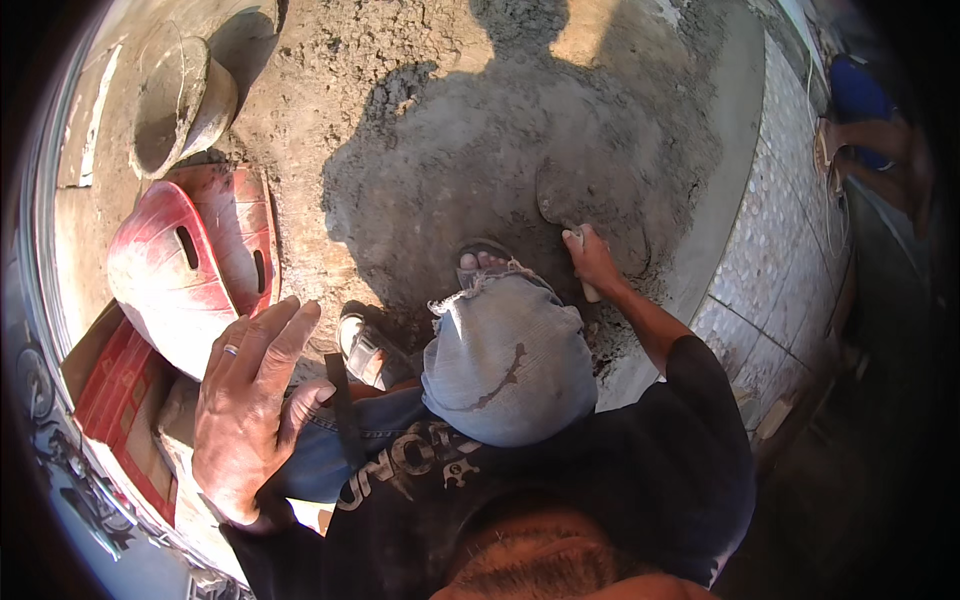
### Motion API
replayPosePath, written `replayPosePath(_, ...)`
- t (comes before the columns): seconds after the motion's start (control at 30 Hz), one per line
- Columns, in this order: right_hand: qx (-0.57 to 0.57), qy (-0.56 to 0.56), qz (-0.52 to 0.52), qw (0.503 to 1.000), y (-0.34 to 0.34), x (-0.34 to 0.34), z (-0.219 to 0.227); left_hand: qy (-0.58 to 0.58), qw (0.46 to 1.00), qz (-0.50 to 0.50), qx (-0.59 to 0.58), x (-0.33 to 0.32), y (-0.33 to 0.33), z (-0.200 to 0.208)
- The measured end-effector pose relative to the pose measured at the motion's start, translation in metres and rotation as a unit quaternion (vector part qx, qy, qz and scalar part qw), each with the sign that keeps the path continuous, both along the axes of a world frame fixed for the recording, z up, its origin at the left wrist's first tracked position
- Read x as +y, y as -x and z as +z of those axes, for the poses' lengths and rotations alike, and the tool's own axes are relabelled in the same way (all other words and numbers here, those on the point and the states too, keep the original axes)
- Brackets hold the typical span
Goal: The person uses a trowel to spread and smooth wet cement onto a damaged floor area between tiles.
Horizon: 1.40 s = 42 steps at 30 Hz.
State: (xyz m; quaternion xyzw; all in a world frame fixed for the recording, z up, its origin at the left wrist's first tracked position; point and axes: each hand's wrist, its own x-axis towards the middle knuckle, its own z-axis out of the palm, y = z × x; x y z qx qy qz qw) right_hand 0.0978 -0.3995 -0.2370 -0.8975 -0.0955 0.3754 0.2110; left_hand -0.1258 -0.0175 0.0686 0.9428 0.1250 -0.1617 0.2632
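My right hand (592, 258) is closed around the handle of a trowel (572, 192). Its mortar-coated blade lies against the wet grey mortar (480, 140) and hardly stands out from it. The pale butt of the handle shows below my fist. My left hand (250, 400) is raised at the left with nothing in it, its fingers stretched out and the thumb apart; a ring is on one finger. Just beyond that hand are red plastic shells (165, 265) with slots, smeared with pale dust. My bent knee in torn jeans (508, 360) rises between my arms.
A mortar-crusted bucket (170, 110) leans at the far left. White pebble-patterned tiles (765, 230) run along the right, beside a smooth grey strip (715, 190). Another person's arm (885, 150) shows at the right rim. My sandalled feet (370, 345) are on the ground.
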Motion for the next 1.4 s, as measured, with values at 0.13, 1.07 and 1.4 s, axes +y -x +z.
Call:
replayPosePath(0.13, 0.052, -0.122, -0.231, 0.964, 0.048, 0.066, -0.026, 0.021, 1.0, -0.005, -0.001, 0.001, -0.004, -0.002)
replayPosePath(1.07, 0.105, -0.128, -0.078, 0.983, -0.058, 0.233, -0.027, -0.008, 0.999, -0.017, -0.033, 0.004, 0.005, 0.006)
replayPosePath(1.4, -0.027, 0.013, -0.087, 0.996, -0.155, 0.147, -0.015, -0.015, 0.999, 0.003, -0.04, 0.001, 0.011, 0.012)
